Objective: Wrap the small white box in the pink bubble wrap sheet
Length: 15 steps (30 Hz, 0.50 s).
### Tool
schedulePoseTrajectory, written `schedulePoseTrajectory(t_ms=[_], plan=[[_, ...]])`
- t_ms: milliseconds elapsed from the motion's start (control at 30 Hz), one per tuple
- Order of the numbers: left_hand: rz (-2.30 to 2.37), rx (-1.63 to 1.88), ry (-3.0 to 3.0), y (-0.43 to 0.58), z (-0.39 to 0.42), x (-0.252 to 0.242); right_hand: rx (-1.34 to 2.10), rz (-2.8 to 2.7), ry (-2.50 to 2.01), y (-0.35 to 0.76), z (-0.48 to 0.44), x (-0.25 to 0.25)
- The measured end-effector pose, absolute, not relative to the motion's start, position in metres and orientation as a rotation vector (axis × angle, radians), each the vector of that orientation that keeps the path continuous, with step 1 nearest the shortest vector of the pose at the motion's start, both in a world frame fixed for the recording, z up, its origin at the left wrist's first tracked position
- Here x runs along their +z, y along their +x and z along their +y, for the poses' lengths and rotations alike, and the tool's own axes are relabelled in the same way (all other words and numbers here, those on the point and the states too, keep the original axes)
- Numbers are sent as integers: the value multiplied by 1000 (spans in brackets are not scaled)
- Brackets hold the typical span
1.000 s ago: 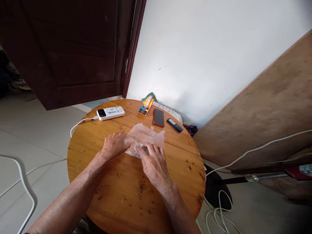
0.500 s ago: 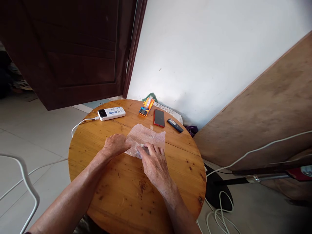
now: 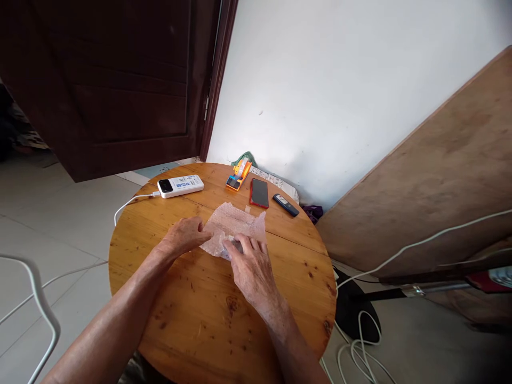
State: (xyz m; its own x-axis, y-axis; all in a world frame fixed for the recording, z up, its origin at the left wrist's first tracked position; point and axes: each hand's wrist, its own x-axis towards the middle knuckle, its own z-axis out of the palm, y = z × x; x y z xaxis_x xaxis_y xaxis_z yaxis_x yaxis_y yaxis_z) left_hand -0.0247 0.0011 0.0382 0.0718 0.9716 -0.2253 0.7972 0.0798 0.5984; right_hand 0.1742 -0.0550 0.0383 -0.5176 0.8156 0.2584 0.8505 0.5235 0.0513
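A sheet of clear, pinkish bubble wrap (image 3: pixel 230 216) lies on the round wooden table (image 3: pixel 200 314), its far right corner raised. My right hand (image 3: pixel 254 272) is closed over a small greyish object (image 3: pixel 237 246) at the near edge of the wrap, thumb on one side and bent fingers on the other. The hand hides most of that object, so its kind does not show. At the left edge of the wrap is my left hand (image 3: pixel 184 236), its thumb stretched out over the wrap and apart from the bent fingers, holding nothing I can see.
Along the table's far side are a white power bank (image 3: pixel 182 186) with a cable, an orange tape dispenser (image 3: pixel 239 174), a red-cased phone (image 3: pixel 259 193) and a dark handheld device (image 3: pixel 285 205). A door (image 3: pixel 132 96) stands left; a wooden board (image 3: pixel 432 176) leans right. Cables (image 3: pixel 362 346) lie on the floor.
My left thumb has come apart from the fingers and the left hand has drawn slightly back. The wrap's right edge has lifted and folded inward. My right hand keeps its grip.
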Motion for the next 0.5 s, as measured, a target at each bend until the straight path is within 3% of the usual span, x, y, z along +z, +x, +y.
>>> schedulePoseTrajectory(t_ms=[233, 500], plan=[[1597, 212, 1588, -39, -1, 40, -219, -2570, -1416, 174, -55, 38], [1523, 406, 1483, -32, 5, 31, -232, -2557, -1398, 175, -55, 36]])
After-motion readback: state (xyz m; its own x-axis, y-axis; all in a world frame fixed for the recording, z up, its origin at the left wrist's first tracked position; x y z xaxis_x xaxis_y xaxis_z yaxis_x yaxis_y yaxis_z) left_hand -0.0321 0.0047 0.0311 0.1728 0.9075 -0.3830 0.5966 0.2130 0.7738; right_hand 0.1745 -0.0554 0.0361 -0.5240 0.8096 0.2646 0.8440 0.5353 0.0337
